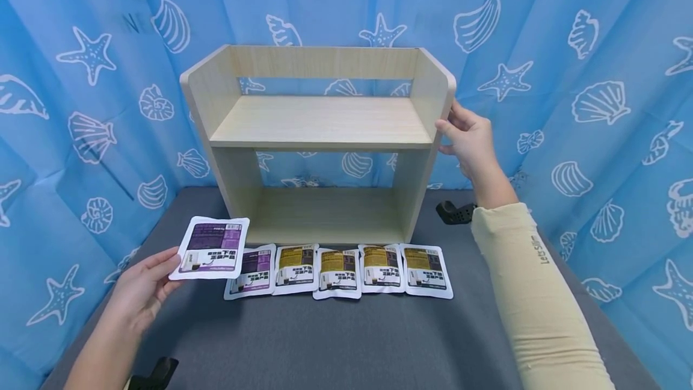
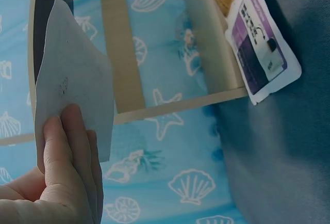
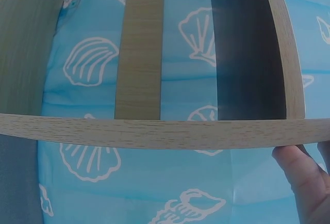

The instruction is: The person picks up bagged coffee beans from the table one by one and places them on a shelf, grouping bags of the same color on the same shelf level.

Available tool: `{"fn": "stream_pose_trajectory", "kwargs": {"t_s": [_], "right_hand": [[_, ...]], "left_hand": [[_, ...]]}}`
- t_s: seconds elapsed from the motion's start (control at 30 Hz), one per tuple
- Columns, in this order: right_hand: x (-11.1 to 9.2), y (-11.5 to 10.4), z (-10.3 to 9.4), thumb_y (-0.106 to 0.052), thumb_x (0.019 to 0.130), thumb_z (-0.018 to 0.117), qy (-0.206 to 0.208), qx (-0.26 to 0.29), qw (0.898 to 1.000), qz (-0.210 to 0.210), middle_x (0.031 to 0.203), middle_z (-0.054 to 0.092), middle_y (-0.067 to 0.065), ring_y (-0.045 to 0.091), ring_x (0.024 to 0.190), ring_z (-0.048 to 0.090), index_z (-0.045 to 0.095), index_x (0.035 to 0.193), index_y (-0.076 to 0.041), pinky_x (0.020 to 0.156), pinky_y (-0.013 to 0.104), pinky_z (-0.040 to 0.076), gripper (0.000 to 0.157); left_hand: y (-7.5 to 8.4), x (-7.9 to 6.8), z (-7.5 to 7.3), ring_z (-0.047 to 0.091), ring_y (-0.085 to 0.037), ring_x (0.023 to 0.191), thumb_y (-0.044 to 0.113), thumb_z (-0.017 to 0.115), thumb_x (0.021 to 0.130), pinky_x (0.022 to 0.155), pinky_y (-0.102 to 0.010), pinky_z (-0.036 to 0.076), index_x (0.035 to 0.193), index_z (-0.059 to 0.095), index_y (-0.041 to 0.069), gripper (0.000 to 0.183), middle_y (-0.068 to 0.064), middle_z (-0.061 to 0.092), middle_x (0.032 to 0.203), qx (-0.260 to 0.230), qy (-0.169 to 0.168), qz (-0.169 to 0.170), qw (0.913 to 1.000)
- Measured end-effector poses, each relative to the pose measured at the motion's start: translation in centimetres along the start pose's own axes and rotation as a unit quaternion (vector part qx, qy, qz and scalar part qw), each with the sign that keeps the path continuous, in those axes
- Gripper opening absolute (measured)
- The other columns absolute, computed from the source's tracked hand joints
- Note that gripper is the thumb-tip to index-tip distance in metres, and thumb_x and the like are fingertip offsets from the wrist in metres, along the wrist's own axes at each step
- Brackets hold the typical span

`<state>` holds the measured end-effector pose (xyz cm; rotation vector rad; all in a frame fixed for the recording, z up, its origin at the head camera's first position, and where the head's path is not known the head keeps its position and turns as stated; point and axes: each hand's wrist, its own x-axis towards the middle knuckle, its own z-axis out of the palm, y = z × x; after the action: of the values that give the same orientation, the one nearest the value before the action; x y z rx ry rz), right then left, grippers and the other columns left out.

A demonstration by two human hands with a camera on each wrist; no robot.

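Note:
My left hand (image 1: pixel 146 287) pinches a flat white pouch (image 1: pixel 213 248) with a purple printed label by its left edge, held up left of a row on the table. In the left wrist view, the pouch's plain back (image 2: pixel 77 79) faces the camera, with fingers lying across it. My right hand (image 1: pixel 471 140) touches the outer face of the right side panel (image 1: pixel 433 113) of a pale wooden two-tier shelf (image 1: pixel 325 122). In the right wrist view, its thumb (image 3: pixel 299 170) rests against that panel near the front edge; the other fingers are mostly out of frame.
Along the shelf's front base lie another purple-label pouch (image 1: pixel 254 272) and several gold-label pouches (image 1: pixel 338 272). A black object (image 1: pixel 455 212) lies right of the shelf. The grey tabletop (image 1: pixel 335 342) reaches a blue seashell curtain (image 1: pixel 541 47) behind.

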<state>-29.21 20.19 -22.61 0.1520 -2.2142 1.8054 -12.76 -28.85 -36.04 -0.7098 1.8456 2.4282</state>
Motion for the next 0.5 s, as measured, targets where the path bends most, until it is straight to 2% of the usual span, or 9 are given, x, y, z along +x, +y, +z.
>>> {"fn": "stream_pose_trajectory", "kwargs": {"t_s": [0.07, 0.13, 0.5], "right_hand": [[-0.1, 0.0, 0.0, -0.021, 0.097, 0.059, -0.001, 0.003, 1.000, -0.002, 0.150, 0.042, 0.004, 0.023, 0.135, 0.043, 0.039, 0.147, -0.029, 0.096, 0.054, 0.045, 0.055], [-0.1, 0.0, 0.0, -0.022, 0.097, 0.059, -0.001, 0.004, 1.000, -0.003, 0.149, 0.043, 0.004, 0.023, 0.134, 0.043, 0.039, 0.147, -0.029, 0.095, 0.054, 0.045, 0.055], [-0.2, -0.1, 0.0, -0.021, 0.097, 0.060, -0.006, 0.007, 1.000, -0.006, 0.150, 0.041, 0.004, 0.023, 0.135, 0.042, 0.039, 0.147, -0.028, 0.096, 0.055, 0.045, 0.055]], "left_hand": [[0.2, -0.1, 0.1, 0.069, -0.010, 0.077, 0.014, 0.056, 0.099, 0.069, -0.022, 0.057, 0.081, 0.069, 0.026, 0.026, 0.005, 0.067, 0.083, -0.008, -0.007, 0.000, 0.9999], [0.3, -0.3, 0.2, 0.068, -0.009, 0.077, 0.013, 0.055, 0.100, 0.069, -0.022, 0.057, 0.080, 0.069, 0.026, 0.028, 0.005, 0.067, 0.083, -0.011, -0.016, 0.003, 0.9998], [1.2, -1.1, 1.2, 0.069, -0.010, 0.080, 0.015, 0.058, 0.098, 0.072, -0.022, 0.056, 0.083, 0.070, 0.027, 0.022, 0.007, 0.068, 0.087, -0.020, -0.043, 0.011, 0.9988]]}}
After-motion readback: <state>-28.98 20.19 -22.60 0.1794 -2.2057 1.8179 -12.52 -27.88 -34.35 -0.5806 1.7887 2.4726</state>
